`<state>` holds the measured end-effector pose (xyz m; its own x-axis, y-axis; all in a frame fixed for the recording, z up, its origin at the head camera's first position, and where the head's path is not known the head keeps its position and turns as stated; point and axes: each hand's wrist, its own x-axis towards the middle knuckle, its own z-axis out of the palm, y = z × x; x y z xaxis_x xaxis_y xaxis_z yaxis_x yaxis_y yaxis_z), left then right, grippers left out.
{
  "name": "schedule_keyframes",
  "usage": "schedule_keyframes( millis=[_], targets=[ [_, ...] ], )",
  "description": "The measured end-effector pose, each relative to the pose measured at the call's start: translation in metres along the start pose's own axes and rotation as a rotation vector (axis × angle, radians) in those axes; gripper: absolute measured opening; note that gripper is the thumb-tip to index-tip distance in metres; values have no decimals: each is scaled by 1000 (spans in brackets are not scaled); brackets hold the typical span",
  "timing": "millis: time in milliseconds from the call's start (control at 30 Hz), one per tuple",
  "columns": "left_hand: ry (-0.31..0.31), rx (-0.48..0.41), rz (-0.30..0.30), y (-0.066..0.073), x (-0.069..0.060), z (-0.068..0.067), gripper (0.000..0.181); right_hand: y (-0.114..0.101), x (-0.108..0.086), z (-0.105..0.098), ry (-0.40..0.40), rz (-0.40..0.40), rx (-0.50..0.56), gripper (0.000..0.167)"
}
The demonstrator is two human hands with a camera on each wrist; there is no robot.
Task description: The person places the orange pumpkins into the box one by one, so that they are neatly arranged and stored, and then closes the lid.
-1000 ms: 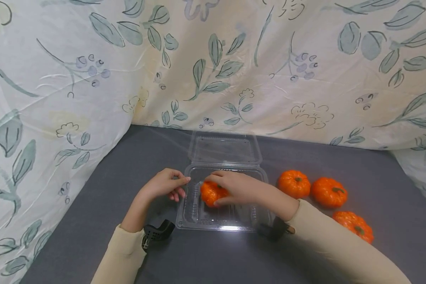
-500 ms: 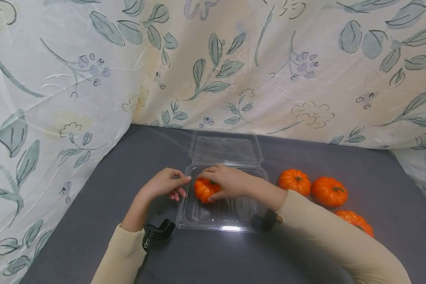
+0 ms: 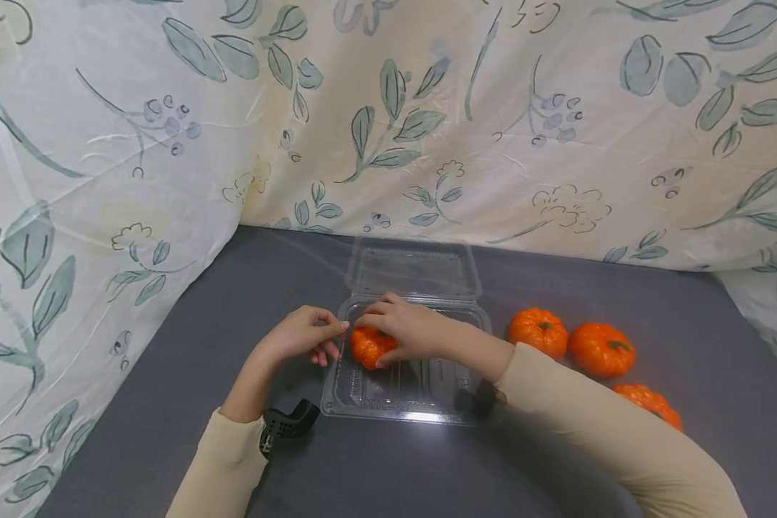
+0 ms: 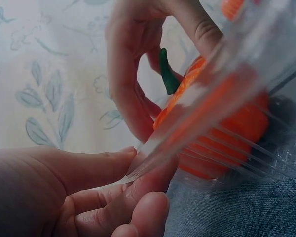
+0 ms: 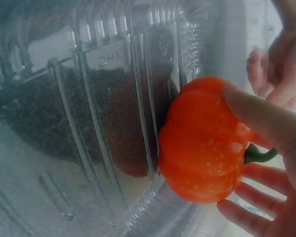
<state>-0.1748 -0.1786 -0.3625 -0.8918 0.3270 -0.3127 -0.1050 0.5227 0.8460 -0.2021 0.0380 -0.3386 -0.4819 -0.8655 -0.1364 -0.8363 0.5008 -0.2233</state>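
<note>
My right hand (image 3: 413, 329) grips a small orange pumpkin (image 3: 367, 348) inside the left part of a clear plastic box (image 3: 401, 416). In the right wrist view the thumb and fingers of that hand (image 5: 281, 163) lie round the pumpkin (image 5: 202, 143), whose green stem points toward the palm. My left hand (image 3: 301, 334) is at the box's left edge; in the left wrist view its thumb and fingers (image 4: 98, 182) pinch the clear rim. Through the clear wall the pumpkin (image 4: 222, 133) shows beyond it.
The box's lid (image 3: 414, 270) lies folded back behind it. Right of the box are three more pumpkins: one (image 3: 537, 332), another (image 3: 601, 350), and a third (image 3: 647, 404) partly behind my right sleeve. A patterned cloth (image 3: 388, 129) hangs behind the dark table surface (image 3: 388, 475).
My right hand has carried the pumpkin leftward within the box, toward its left wall, moving only slightly in the last half second. My left hand has stayed at the box's edge.
</note>
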Motion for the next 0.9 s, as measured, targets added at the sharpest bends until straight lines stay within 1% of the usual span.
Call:
schedule_keyframes(
  millis=[167, 333, 500, 600, 800, 900],
  targets=[
    [4, 7, 2, 0, 1, 0, 33, 0, 1, -3, -20, 14, 12, 61],
    [13, 10, 0, 2, 1, 1, 33, 2, 0, -4, -58, 28, 13, 63],
    [15, 5, -2, 2, 2, 2, 33, 4, -4, -9, -67, 33, 78, 64],
    [14, -2, -5, 2, 2, 2, 32, 5, -9, -15, -59, 37, 113, 62],
    [19, -6, -10, 3, 2, 3, 32, 1, -23, -36, -44, 89, 114, 54],
    [25, -5, -14, 4, 1, 3, 33, -1, -32, -48, -64, 88, 133, 48]
  ],
)
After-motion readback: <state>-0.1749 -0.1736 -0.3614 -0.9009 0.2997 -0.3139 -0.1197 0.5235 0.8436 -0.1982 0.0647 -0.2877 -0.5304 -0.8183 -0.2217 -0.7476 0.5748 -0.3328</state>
